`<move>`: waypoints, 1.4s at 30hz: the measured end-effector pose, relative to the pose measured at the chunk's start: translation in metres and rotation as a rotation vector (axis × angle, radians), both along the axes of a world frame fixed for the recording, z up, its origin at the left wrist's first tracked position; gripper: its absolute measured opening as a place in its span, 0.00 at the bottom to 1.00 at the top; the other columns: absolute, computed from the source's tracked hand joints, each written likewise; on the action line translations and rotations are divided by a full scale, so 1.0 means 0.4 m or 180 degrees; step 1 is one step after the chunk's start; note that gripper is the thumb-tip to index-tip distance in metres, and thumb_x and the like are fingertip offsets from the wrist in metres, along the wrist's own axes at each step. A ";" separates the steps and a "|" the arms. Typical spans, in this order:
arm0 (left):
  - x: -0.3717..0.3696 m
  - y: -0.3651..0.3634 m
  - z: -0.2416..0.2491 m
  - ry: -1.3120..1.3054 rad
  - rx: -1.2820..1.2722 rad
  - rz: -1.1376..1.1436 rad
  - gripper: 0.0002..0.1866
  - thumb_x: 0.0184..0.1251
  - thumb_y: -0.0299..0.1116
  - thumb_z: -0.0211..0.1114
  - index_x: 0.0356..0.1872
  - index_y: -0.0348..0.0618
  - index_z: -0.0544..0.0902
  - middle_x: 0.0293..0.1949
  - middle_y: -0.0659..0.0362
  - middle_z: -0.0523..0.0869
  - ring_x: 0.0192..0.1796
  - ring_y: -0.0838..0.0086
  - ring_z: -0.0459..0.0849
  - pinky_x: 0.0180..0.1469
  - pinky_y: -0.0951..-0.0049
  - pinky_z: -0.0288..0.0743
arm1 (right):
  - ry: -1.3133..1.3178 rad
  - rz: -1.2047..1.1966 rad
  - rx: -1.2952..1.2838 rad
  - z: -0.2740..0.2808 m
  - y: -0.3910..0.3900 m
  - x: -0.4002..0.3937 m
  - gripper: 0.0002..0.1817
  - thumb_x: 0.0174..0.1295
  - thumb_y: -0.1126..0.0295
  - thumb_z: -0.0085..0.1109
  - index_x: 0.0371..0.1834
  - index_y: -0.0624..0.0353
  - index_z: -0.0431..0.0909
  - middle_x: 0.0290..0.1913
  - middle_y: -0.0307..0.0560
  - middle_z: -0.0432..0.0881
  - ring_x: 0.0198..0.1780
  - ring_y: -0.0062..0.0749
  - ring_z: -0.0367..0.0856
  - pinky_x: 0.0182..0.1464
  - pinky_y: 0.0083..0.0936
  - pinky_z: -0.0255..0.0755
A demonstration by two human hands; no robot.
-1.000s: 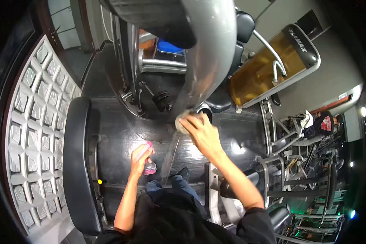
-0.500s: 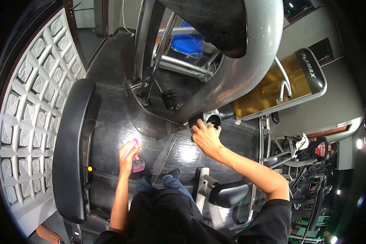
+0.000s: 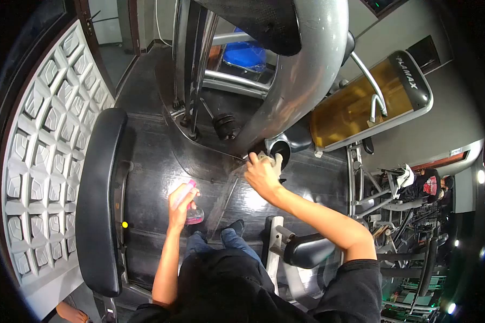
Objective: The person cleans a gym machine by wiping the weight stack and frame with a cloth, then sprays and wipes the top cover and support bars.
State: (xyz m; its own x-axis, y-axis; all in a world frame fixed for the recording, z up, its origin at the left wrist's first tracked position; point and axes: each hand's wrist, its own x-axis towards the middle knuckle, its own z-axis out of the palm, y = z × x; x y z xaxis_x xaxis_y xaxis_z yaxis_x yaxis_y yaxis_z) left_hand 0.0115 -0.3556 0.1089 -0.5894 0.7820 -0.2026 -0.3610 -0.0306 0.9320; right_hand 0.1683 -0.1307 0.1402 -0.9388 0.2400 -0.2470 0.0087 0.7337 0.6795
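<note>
My left hand (image 3: 176,209) is wrapped round a spray bottle (image 3: 194,217) with a pink head and pink liquid, held above the dark floor. My right hand (image 3: 262,177) is closed on a thin pale cloth (image 3: 276,161), part of which shows past the fingers. That hand is at the lower end of a thick, curved silver machine frame (image 3: 312,81), beside a round black fitting (image 3: 282,152). Whether the cloth touches the fitting is hard to make out.
A long black padded bench (image 3: 99,215) stands at left, by a white patterned wall panel (image 3: 48,118). A small black pad (image 3: 309,252) is near my right side. Behind stand a PLAMAX machine (image 3: 361,113) and a blue seat (image 3: 244,56). Someone's foot (image 3: 71,313) shows lower left.
My right hand has shifted slightly left and turned, and more of the cloth now shows. My left hand has moved a little right with the spray bottle. The view has shifted slightly.
</note>
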 end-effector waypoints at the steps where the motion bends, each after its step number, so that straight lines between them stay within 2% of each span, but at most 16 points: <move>1: 0.005 -0.003 -0.001 -0.0044 0.0036 -0.0024 0.11 0.68 0.36 0.61 0.36 0.36 0.81 0.32 0.57 0.85 0.22 0.80 0.76 0.27 0.80 0.67 | -0.0015 -0.0244 0.0030 0.000 0.025 0.021 0.08 0.52 0.62 0.61 0.22 0.53 0.83 0.34 0.41 0.79 0.49 0.34 0.72 0.39 0.29 0.73; 3: 0.015 -0.010 0.001 -0.0069 0.0024 0.0003 0.11 0.68 0.36 0.61 0.36 0.36 0.82 0.32 0.57 0.85 0.22 0.80 0.76 0.28 0.80 0.67 | 0.0108 -0.0308 -0.0944 0.122 0.018 0.041 0.06 0.52 0.64 0.60 0.27 0.53 0.84 0.38 0.36 0.80 0.50 0.33 0.73 0.40 0.32 0.75; 4: 0.017 -0.015 0.003 -0.0028 -0.0071 -0.0023 0.11 0.68 0.36 0.61 0.35 0.36 0.82 0.32 0.57 0.84 0.22 0.80 0.77 0.28 0.80 0.67 | 0.0113 -0.0295 -0.0936 0.145 0.019 0.056 0.06 0.52 0.64 0.60 0.27 0.53 0.84 0.38 0.36 0.80 0.50 0.33 0.73 0.40 0.32 0.75; 6: 0.018 -0.020 0.005 0.0041 -0.0150 -0.0044 0.12 0.68 0.36 0.62 0.35 0.35 0.82 0.32 0.58 0.84 0.22 0.80 0.77 0.28 0.80 0.67 | 0.0739 0.0313 -0.1137 0.178 0.018 0.084 0.05 0.48 0.68 0.61 0.18 0.52 0.84 0.33 0.37 0.82 0.49 0.35 0.74 0.36 0.30 0.76; 9: 0.022 -0.033 0.001 -0.0020 -0.0054 0.0035 0.12 0.68 0.36 0.62 0.34 0.35 0.82 0.31 0.58 0.84 0.23 0.79 0.77 0.27 0.80 0.67 | 0.0634 -0.0244 -0.1690 0.271 0.015 0.107 0.06 0.53 0.69 0.59 0.28 0.52 0.86 0.37 0.35 0.82 0.52 0.33 0.75 0.42 0.29 0.82; 10: 0.019 -0.037 0.001 -0.0013 -0.0072 0.0048 0.12 0.68 0.36 0.62 0.34 0.35 0.82 0.31 0.58 0.84 0.23 0.79 0.77 0.27 0.79 0.67 | 0.0691 -0.0347 -0.1475 0.289 0.010 0.113 0.07 0.55 0.69 0.58 0.33 0.50 0.86 0.37 0.33 0.81 0.52 0.33 0.75 0.42 0.29 0.83; 13: 0.016 -0.038 -0.003 0.0016 -0.0096 0.0085 0.12 0.68 0.36 0.63 0.33 0.36 0.82 0.31 0.58 0.84 0.23 0.79 0.77 0.27 0.79 0.68 | 0.1685 -0.0532 -0.1725 0.363 0.017 0.121 0.20 0.46 0.68 0.70 0.46 0.42 0.86 0.43 0.30 0.83 0.50 0.33 0.75 0.41 0.27 0.82; 14: 0.017 -0.033 -0.002 0.0031 -0.0094 0.0082 0.12 0.68 0.36 0.63 0.33 0.36 0.82 0.31 0.58 0.84 0.23 0.79 0.77 0.28 0.79 0.68 | 0.2016 -0.0430 -0.1777 0.353 0.038 0.125 0.29 0.40 0.69 0.74 0.52 0.41 0.84 0.48 0.26 0.84 0.49 0.32 0.75 0.42 0.25 0.82; 17: 0.024 -0.008 0.018 0.0169 -0.0163 0.0021 0.12 0.67 0.36 0.63 0.33 0.36 0.82 0.31 0.58 0.84 0.23 0.79 0.77 0.28 0.79 0.69 | 0.2830 -0.0124 -0.1907 0.309 0.070 0.093 0.30 0.40 0.71 0.71 0.54 0.39 0.84 0.51 0.25 0.84 0.47 0.31 0.78 0.43 0.25 0.81; 21: 0.044 0.033 0.051 0.0263 -0.0186 -0.0044 0.12 0.67 0.36 0.63 0.34 0.36 0.82 0.31 0.58 0.84 0.23 0.79 0.77 0.28 0.79 0.68 | 0.3006 -0.0203 -0.2188 0.185 0.123 0.103 0.32 0.40 0.72 0.70 0.55 0.37 0.83 0.51 0.24 0.84 0.46 0.28 0.78 0.38 0.25 0.82; 25: 0.067 0.065 0.062 0.0327 -0.0132 0.0017 0.12 0.68 0.37 0.63 0.35 0.36 0.83 0.31 0.59 0.85 0.23 0.81 0.77 0.27 0.80 0.66 | 0.3065 -0.0092 -0.2169 0.169 0.165 0.142 0.33 0.39 0.72 0.71 0.55 0.37 0.83 0.51 0.24 0.84 0.45 0.27 0.78 0.35 0.25 0.82; 27: 0.080 0.082 0.064 0.0283 -0.0088 0.0051 0.12 0.68 0.37 0.63 0.36 0.36 0.83 0.31 0.59 0.86 0.22 0.80 0.77 0.27 0.80 0.66 | 0.3092 -0.0196 -0.2292 0.176 0.181 0.155 0.32 0.36 0.74 0.69 0.53 0.41 0.85 0.50 0.28 0.85 0.42 0.31 0.79 0.45 0.26 0.80; 29: 0.091 0.099 0.064 0.0328 -0.0078 0.0073 0.12 0.67 0.37 0.63 0.36 0.36 0.83 0.31 0.58 0.86 0.22 0.80 0.77 0.26 0.79 0.66 | 0.3138 -0.0255 -0.2360 0.185 0.181 0.158 0.31 0.37 0.74 0.70 0.52 0.41 0.85 0.50 0.28 0.86 0.42 0.31 0.79 0.44 0.26 0.80; 37: 0.139 0.152 0.086 0.0379 -0.0215 0.0213 0.13 0.67 0.37 0.63 0.35 0.35 0.83 0.31 0.58 0.86 0.22 0.79 0.78 0.27 0.79 0.67 | 0.2492 -0.1215 -0.2358 0.267 0.204 0.226 0.24 0.37 0.67 0.75 0.44 0.45 0.88 0.44 0.32 0.87 0.42 0.33 0.81 0.43 0.27 0.79; 40: 0.157 0.174 0.093 0.0440 -0.0258 0.0185 0.13 0.66 0.38 0.63 0.34 0.35 0.83 0.31 0.58 0.86 0.22 0.80 0.78 0.27 0.79 0.67 | 0.1718 -0.0395 -0.2353 0.292 0.217 0.229 0.25 0.38 0.66 0.74 0.46 0.43 0.87 0.46 0.29 0.84 0.49 0.30 0.78 0.43 0.27 0.81; 42: 0.168 0.186 0.091 0.0423 -0.0249 0.0196 0.13 0.66 0.38 0.63 0.34 0.35 0.83 0.31 0.58 0.85 0.22 0.80 0.78 0.27 0.79 0.67 | 0.1452 0.0434 -0.2242 0.254 0.218 0.194 0.23 0.47 0.66 0.67 0.51 0.47 0.84 0.49 0.29 0.83 0.51 0.28 0.77 0.43 0.27 0.81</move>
